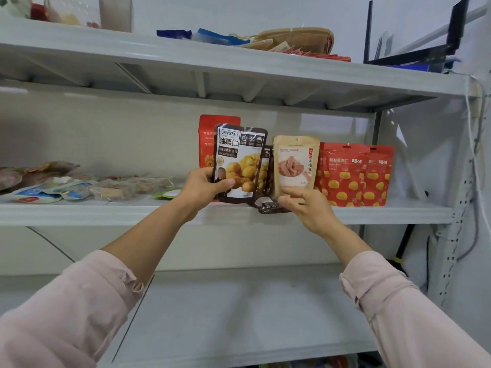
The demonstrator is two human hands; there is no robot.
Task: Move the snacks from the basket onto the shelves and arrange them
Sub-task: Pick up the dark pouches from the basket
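Note:
My left hand (206, 188) grips a dark brown chestnut pouch (239, 160) by its lower left corner, holding it upright over the middle shelf (106, 212). My right hand (305, 205) pinches the bottom of a tan pouch (296, 163) with pink sticks printed on it, standing beside the brown one. Another dark pouch (265, 203) lies partly hidden between them. A red pouch (212, 128) stands behind, and two red chestnut pouches (353, 176) stand to the right. The basket is out of view.
Flat snack packets (66, 187) lie scattered on the middle shelf's left side. The top shelf (239, 62) carries blue packets, a woven tray and red sachets. A lower shelf (239, 314) sits below my arms. The perforated shelf post (457, 235) stands at right with cables.

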